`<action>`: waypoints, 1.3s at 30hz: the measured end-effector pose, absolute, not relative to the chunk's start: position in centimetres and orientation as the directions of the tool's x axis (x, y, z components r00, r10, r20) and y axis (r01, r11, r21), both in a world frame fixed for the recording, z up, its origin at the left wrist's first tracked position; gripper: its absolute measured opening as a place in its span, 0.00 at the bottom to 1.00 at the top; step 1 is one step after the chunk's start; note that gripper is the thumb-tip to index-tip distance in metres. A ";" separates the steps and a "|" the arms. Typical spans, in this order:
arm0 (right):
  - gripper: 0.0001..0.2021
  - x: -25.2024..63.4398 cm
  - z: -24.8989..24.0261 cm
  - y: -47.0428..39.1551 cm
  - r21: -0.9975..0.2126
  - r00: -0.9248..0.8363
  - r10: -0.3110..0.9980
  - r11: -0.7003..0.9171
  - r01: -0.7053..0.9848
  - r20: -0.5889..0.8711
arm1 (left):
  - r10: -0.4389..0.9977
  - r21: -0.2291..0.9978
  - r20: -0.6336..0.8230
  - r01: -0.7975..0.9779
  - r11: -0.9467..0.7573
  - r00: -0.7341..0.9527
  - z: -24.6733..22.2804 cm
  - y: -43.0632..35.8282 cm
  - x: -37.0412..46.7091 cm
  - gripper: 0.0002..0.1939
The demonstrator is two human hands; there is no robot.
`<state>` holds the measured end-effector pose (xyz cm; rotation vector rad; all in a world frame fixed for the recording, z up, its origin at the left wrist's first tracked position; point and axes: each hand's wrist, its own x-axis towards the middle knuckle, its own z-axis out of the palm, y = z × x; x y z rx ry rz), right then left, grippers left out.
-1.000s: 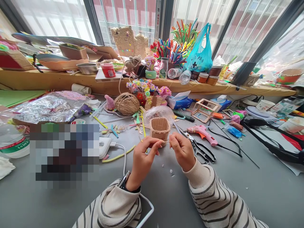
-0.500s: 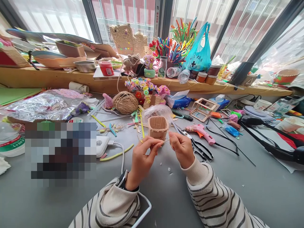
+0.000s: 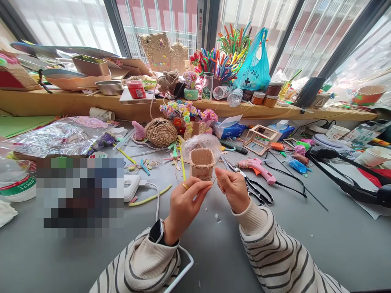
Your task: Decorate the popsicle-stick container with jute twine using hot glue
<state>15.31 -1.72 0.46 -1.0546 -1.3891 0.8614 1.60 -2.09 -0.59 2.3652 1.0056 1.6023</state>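
My left hand [image 3: 187,207], with a gold ring and a black watch, has thumb and forefinger pinched on a thin strand of twine [image 3: 214,180]. Close beside it, my right hand [image 3: 232,189] is closed, its fingertips at the strand's other end. Only a short length shows between the hands. Just beyond my fingertips a small square wooden box [image 3: 202,163] with a cord-trimmed rim stands upright on the grey table [image 3: 220,252]. Farther back lies a ball of brown twine [image 3: 161,132].
Right of the box lie black-handled scissors [image 3: 259,191] and a pink glue gun [image 3: 258,167]. A small wooden frame [image 3: 260,139] stands behind them. At left are a white charger [image 3: 131,188] with its cable and a yellow pipe cleaner [image 3: 151,196]. A cluttered ledge [image 3: 128,106] runs along the windows.
My hands have come slightly closer together, and the visible length of twine between them is shorter. The box has not moved on the table; the view has shifted slightly.
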 end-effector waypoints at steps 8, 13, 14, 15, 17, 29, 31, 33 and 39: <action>0.26 15.3 0.1 -1.5 -0.965 0.032 0.965 0.260 0.039 0.261 | 0.550 0.381 0.819 0.564 -0.733 0.162 -0.7 -1.8 1.3 0.06; 0.26 14.8 0.1 -1.4 -0.965 -0.008 0.999 -0.051 -0.258 -0.051 | 0.393 0.119 0.877 0.667 -0.735 0.276 -1.3 -1.4 0.8 0.10; 0.26 14.8 0.1 -1.4 -0.930 -0.054 0.988 -0.152 -0.335 -0.142 | 0.358 0.053 0.876 0.675 -0.736 0.322 -1.3 -1.4 0.6 0.11; 0.26 14.7 0.2 -1.4 -0.879 -0.113 0.969 -0.249 -0.406 -0.222 | 0.327 -0.011 0.870 0.676 -0.737 0.370 -1.4 -1.3 0.4 0.12; 0.25 14.7 0.2 -1.4 -0.754 -0.245 0.913 -0.409 -0.515 -0.327 | 0.272 -0.119 0.847 0.662 -0.740 0.457 -1.4 -1.2 0.0 0.14; 0.26 14.9 0.1 -1.5 -0.426 -0.474 0.793 -0.607 -0.671 -0.384 | 0.206 -0.202 0.832 0.628 -0.751 0.515 -1.7 -1.0 -0.2 0.14; 0.25 14.9 0.1 -1.5 -0.469 -0.441 0.810 -0.585 -0.662 -0.387 | 0.203 -0.192 0.842 0.630 -0.752 0.499 -1.8 -1.0 -0.2 0.15; 0.25 14.9 0.2 -1.5 -0.539 -0.396 0.837 -0.547 -0.641 -0.378 | 0.216 -0.170 0.846 0.630 -0.758 0.488 -1.8 -1.0 -0.1 0.16; 0.26 15.0 0.1 -1.3 -0.800 -0.159 0.928 -0.372 -0.470 -0.337 | 0.268 -0.068 0.865 0.628 -0.775 0.425 -1.7 -0.8 0.3 0.14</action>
